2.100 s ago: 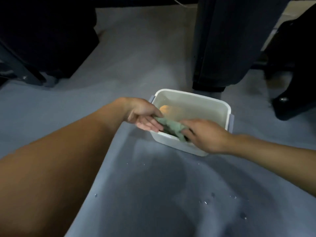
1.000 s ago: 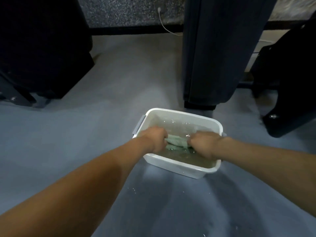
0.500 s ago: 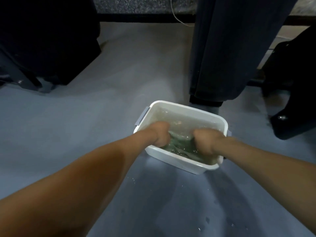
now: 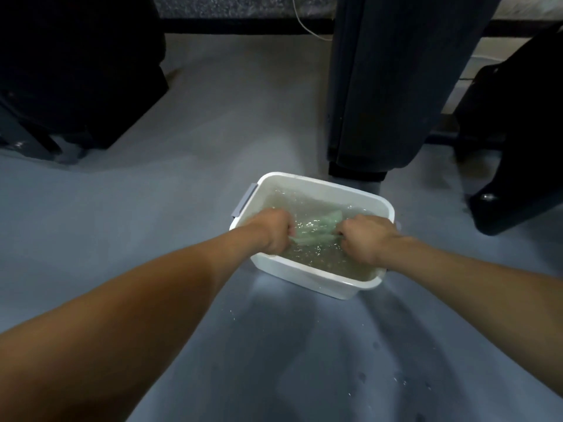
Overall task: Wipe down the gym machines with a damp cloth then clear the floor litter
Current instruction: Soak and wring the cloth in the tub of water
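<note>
A white plastic tub (image 4: 307, 278) with grey side handles sits on the grey floor, filled with cloudy water. A pale green cloth (image 4: 316, 231) lies stretched in the water. My left hand (image 4: 272, 231) grips its left end with curled fingers. My right hand (image 4: 367, 240) grips the right end the same way. Both fists are partly under the water, inside the tub.
A dark padded machine upright (image 4: 393, 80) stands just behind the tub. Black machine bases sit at the far left (image 4: 70, 74) and at the right (image 4: 518, 147). A white cable (image 4: 304, 22) hangs by the back wall. Water drops (image 4: 396, 382) dot the floor near me.
The cloth was first held over the tub's near rim; both hands have since dunked it in the water and pulled it out between them. The water ripples.
</note>
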